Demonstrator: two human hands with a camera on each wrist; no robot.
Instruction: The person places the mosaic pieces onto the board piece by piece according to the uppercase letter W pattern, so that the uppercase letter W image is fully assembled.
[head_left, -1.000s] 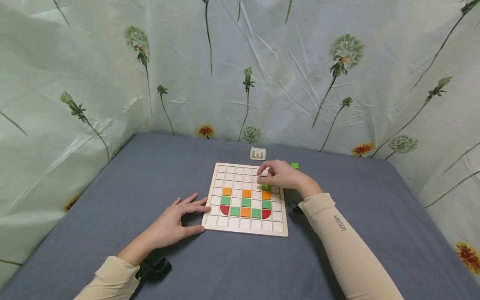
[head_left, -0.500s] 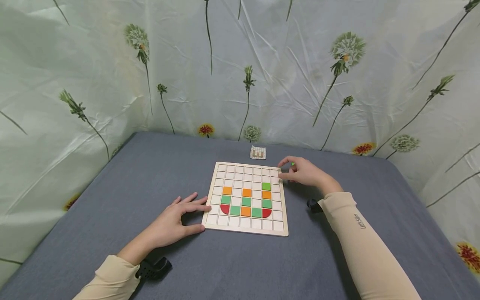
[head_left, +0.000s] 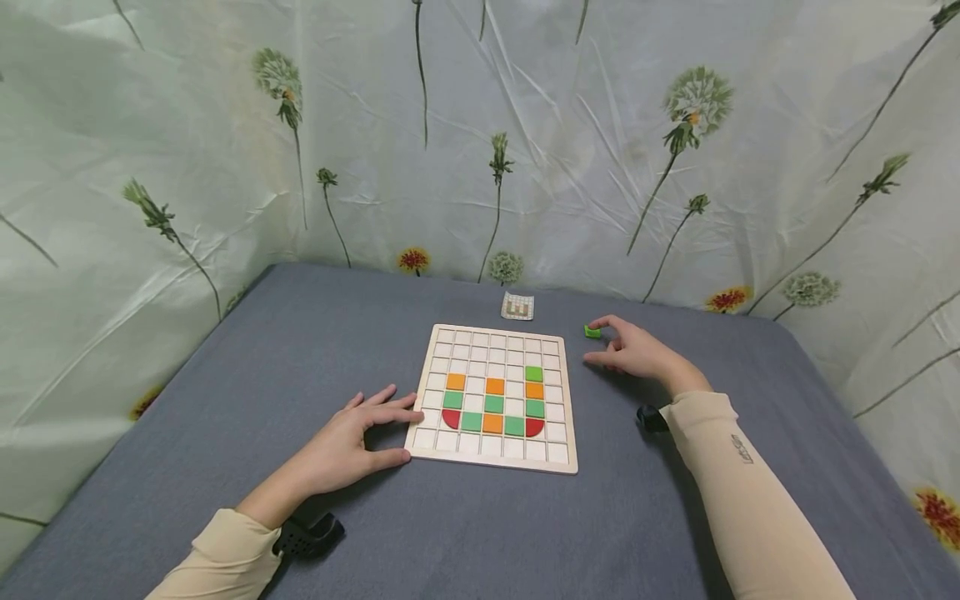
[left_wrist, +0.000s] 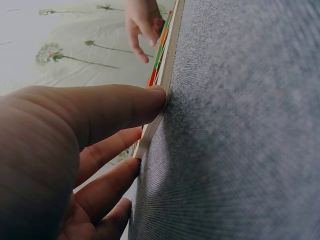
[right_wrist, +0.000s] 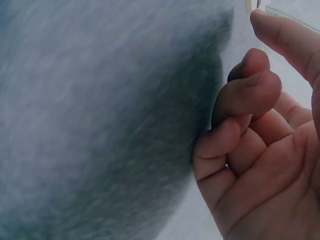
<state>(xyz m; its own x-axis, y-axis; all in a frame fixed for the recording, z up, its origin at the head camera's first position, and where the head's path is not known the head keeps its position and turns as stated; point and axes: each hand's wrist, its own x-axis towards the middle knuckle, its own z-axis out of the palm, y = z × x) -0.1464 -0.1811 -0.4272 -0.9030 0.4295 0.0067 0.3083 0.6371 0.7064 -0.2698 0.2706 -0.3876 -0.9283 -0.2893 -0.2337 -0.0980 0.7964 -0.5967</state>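
A square wooden grid board (head_left: pixel 477 354) lies on the grey-blue table. Orange, green and red tiles sit in several of its cells, with a light green tile (head_left: pixel 533 373) topping the right column. My left hand (head_left: pixel 341 450) rests at the board's left edge, fingers spread; in the left wrist view its thumb (left_wrist: pixel 135 102) touches the board's side (left_wrist: pixel 171 55). Right of the board, my right hand (head_left: pixel 637 352) has its index fingertip on a loose green tile (head_left: pixel 592 332). The thumb stands apart from that tile. In the right wrist view the other fingers (right_wrist: pixel 250 95) are curled inward.
A small card (head_left: pixel 517 307) with a printed grid pattern lies behind the board. A floral curtain (head_left: pixel 480 192) hangs along the table's back and sides. Each wrist wears a black device (head_left: pixel 307 537).
My right hand has moved from above the board to the right, uncovering the light green tile in its cell, and its index finger has reached the loose green tile. My left hand stays put.
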